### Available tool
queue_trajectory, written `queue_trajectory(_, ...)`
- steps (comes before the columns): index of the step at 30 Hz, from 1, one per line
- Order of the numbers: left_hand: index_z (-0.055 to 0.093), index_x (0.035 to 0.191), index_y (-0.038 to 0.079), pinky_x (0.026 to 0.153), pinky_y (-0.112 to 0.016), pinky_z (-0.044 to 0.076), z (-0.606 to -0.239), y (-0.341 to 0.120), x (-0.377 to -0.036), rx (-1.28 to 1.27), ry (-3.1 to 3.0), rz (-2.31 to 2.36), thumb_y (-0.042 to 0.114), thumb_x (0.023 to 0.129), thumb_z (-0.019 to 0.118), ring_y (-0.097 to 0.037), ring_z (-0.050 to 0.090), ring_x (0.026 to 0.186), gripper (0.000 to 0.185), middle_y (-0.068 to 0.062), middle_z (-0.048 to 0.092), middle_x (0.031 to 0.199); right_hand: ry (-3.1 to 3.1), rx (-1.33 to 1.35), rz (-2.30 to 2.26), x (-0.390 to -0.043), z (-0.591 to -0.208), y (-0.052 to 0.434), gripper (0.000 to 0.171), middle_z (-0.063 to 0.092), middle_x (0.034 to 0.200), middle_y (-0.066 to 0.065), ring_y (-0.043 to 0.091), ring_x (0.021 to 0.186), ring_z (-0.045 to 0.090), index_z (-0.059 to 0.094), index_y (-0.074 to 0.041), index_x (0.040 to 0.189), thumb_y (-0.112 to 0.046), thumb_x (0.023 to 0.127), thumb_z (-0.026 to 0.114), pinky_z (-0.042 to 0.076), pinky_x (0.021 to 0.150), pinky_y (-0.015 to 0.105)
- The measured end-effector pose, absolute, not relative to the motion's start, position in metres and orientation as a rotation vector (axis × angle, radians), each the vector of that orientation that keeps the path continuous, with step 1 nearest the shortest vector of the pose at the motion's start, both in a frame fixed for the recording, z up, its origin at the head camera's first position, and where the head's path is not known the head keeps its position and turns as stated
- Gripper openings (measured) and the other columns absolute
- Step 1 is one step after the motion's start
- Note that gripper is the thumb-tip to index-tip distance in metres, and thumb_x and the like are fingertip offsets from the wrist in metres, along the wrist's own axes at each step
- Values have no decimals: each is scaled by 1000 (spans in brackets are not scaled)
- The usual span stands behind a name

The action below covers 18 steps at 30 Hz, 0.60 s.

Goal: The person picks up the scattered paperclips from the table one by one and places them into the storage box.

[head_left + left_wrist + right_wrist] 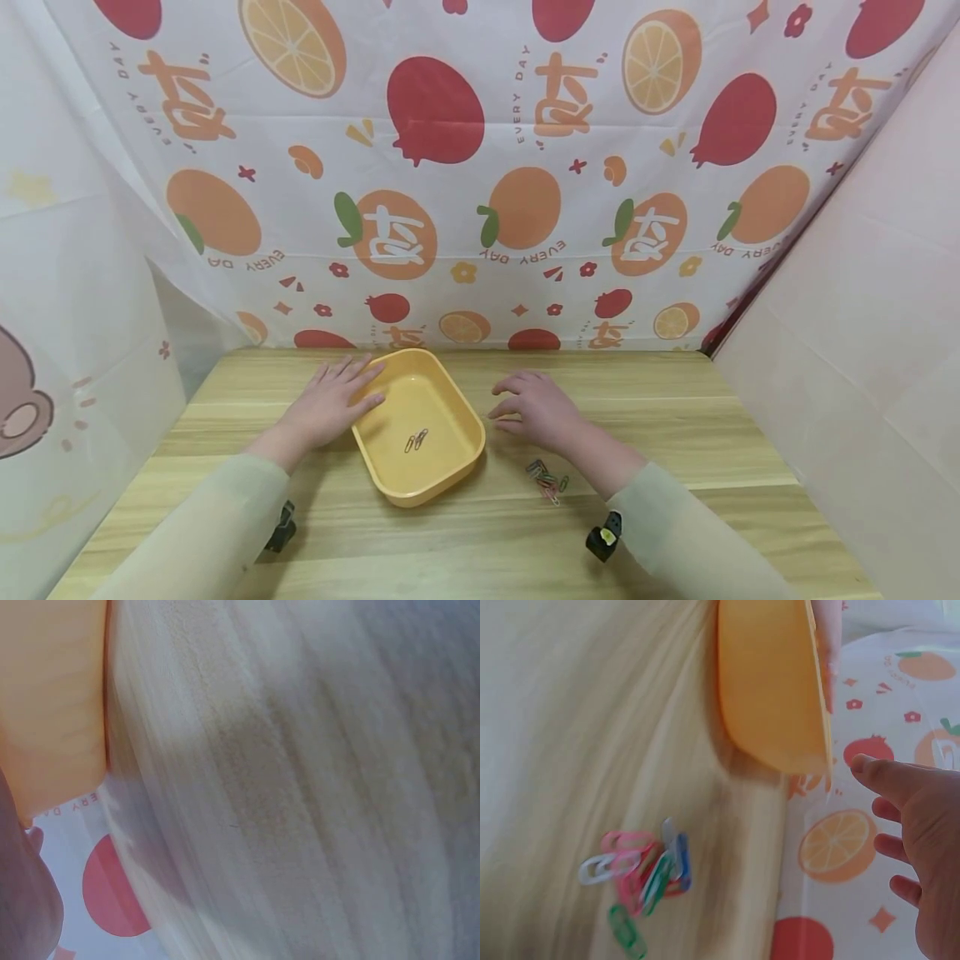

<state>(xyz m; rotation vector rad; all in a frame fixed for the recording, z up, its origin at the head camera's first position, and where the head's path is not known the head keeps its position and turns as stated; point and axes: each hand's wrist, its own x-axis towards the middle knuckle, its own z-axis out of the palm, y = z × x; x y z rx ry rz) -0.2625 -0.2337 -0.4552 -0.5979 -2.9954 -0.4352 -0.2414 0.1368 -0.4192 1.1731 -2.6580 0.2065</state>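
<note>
Our hands flank a smooth yellow tray [450, 417] on the grained wood table [675, 433].
Left hand [330, 408] lies flat against its rim; right hand [536, 408] hovers loosely curled, holding nothing, near wiry coloured clips [547, 479]; two clips [416, 440] lie inside.

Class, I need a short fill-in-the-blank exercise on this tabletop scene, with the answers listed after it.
1. The shallow yellow plastic tray holds ____ paper clips.
2. The left hand rests on the tray's ____ rim.
3. The pile of coloured paper clips lies on the light wooden table beside the person's ____ wrist.

Missing words: two; left; right
</note>
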Motion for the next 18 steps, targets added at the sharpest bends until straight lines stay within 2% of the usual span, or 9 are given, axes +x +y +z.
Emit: queue_trajectory(18, 32, 157, 22, 117, -64, 0, -459, -235, -265, -588, -2997, -429, 56, 102, 43, -44, 11, 149, 66, -12, 20, 164, -2769, 1088, 242, -215, -461, 196, 14, 67, 122, 1, 24, 117, 58, 80, -23, 96, -34, 89, 74, 42, 102, 49)
